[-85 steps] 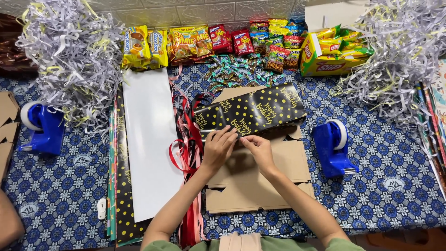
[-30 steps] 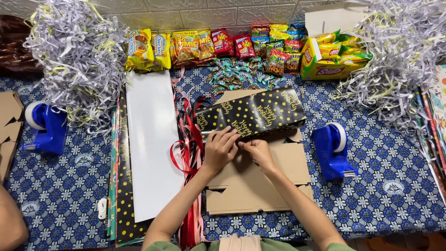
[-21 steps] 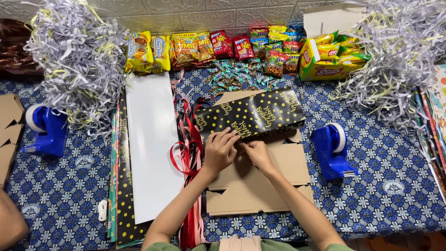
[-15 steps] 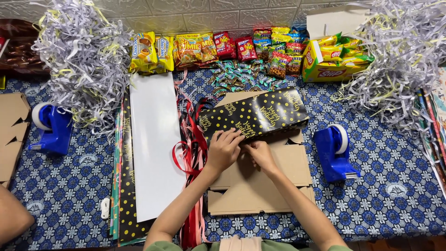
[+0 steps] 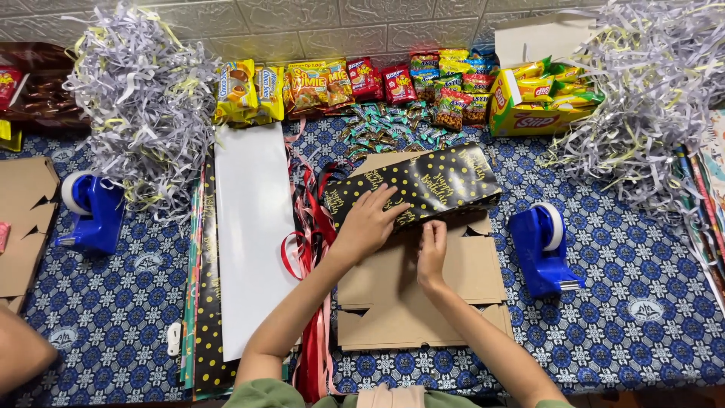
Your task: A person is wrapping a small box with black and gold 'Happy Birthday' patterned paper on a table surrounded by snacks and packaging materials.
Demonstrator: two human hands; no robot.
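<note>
A sheet of black wrapping paper with gold dots [image 5: 430,181] lies folded over the far part of a flat brown cardboard box blank [image 5: 423,291]. My left hand [image 5: 368,223] rests flat on the paper's near edge with fingers spread, pressing it down. Just to its right, my right hand [image 5: 433,245] pinches the paper's lower edge against the cardboard. Red and pink ribbons [image 5: 311,249] trail along the left side of the cardboard.
A white sheet [image 5: 253,234] on more dotted paper lies left of the ribbons. Blue tape dispensers stand at left [image 5: 91,211] and right [image 5: 542,249]. Shredded paper piles [image 5: 143,98] flank the table; snack packets [image 5: 393,83] line the wall. Another person's arm [image 5: 19,351] shows at bottom left.
My hands stay on the paper's near edge, shifting only slightly. The view has drifted a little to the left and down.
</note>
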